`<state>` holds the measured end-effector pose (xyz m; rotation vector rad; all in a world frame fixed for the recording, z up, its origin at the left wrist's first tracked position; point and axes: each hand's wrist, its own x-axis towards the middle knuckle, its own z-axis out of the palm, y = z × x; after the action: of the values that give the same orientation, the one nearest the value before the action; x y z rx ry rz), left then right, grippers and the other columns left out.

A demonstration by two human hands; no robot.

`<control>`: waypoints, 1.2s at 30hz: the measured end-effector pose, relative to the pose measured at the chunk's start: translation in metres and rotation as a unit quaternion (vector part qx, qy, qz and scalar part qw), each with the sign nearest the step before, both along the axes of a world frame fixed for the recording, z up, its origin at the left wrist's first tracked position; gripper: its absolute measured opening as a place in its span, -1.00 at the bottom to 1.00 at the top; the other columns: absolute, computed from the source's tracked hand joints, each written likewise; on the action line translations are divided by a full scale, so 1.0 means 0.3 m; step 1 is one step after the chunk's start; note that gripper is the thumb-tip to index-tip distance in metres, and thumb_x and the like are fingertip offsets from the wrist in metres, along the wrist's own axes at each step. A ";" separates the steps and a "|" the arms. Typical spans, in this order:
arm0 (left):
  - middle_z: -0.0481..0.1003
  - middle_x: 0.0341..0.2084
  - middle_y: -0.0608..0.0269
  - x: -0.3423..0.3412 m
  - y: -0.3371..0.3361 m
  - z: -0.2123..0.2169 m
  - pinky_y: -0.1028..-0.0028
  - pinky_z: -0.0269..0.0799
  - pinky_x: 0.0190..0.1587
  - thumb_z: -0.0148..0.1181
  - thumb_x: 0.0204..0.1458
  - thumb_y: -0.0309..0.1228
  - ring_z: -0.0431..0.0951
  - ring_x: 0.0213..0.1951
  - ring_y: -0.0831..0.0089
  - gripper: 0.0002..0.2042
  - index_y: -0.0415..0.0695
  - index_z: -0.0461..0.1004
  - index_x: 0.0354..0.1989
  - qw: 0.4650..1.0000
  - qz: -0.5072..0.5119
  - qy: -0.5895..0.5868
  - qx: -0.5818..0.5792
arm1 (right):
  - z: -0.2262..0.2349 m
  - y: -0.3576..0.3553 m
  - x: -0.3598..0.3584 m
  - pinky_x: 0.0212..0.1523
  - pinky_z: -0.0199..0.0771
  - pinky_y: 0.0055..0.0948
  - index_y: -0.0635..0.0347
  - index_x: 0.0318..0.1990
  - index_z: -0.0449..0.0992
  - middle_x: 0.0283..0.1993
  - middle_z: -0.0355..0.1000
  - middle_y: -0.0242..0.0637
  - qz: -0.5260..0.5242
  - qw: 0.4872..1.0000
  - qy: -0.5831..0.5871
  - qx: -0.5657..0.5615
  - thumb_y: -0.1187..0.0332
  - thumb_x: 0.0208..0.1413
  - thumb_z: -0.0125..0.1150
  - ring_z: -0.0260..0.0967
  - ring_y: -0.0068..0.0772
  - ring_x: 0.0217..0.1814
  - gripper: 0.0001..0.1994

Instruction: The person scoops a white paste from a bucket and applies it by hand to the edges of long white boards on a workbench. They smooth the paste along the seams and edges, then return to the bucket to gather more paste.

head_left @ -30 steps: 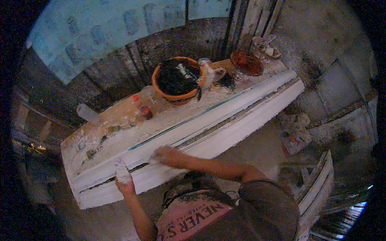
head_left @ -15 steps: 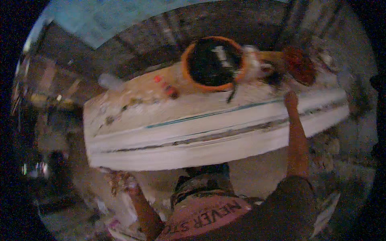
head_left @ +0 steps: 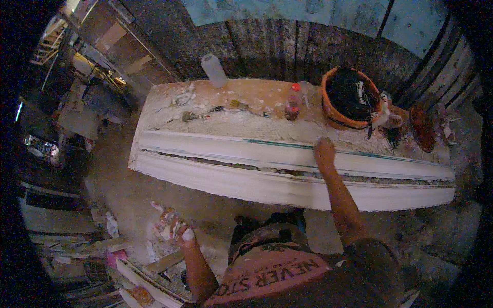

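Moulding (head_left: 287, 167) lies lengthwise on table (head_left: 169, 102); my right hand (head_left: 323, 149) presses flat on it below bucket (head_left: 351, 97), fingers spread, steadying. Left hand (head_left: 172, 228) hangs plaster-caked, holding nothing.

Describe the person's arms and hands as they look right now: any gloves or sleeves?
Both forearms are bare, no long sleeves or gloves showing. The left hand is caked with white plaster-like paste on its fingers and palm. The right hand looks dusted with the same pale powder. No watch or rings that I can make out.
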<state>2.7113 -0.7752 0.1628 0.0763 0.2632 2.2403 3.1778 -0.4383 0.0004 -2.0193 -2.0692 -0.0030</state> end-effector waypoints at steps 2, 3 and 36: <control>0.53 -0.07 0.09 -0.106 -0.084 -0.042 0.19 0.41 0.02 -0.06 0.30 -0.16 0.50 -0.16 0.22 -0.56 -0.11 0.36 0.27 1.000 -0.001 -0.017 0.001 | 0.010 0.012 -0.209 -0.15 0.58 -0.07 0.23 -0.28 0.55 -0.28 0.50 -0.03 0.038 0.999 0.002 0.020 0.37 0.08 0.15 0.53 0.03 -0.17 -0.86; 0.53 -0.08 0.10 -0.165 -0.140 -0.062 0.19 0.41 0.01 -0.06 0.30 -0.15 0.50 -0.17 0.22 -0.56 -0.11 0.36 0.26 1.000 0.000 -0.025 -0.005 | 0.010 0.009 -0.329 -0.16 0.58 -0.07 0.24 -0.29 0.55 -0.26 0.51 -0.03 0.030 0.998 0.043 0.025 0.37 0.09 0.15 0.54 0.03 -0.18 -0.86; 0.50 0.12 0.14 -1.390 0.163 0.058 0.15 0.29 0.31 0.04 0.25 -0.32 0.47 0.14 0.23 -0.67 -0.16 0.41 0.13 0.956 -0.059 -0.132 -0.257 | 0.116 0.118 -2.353 -0.18 0.58 -0.09 0.26 -0.29 0.52 -0.26 0.46 0.01 0.080 0.984 0.152 -0.057 0.32 0.10 0.21 0.52 0.03 -0.22 -0.83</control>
<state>2.2943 -0.7263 0.1803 -0.4701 0.6655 1.9706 2.4719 -0.4028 0.0352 -1.7752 -2.0633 0.4334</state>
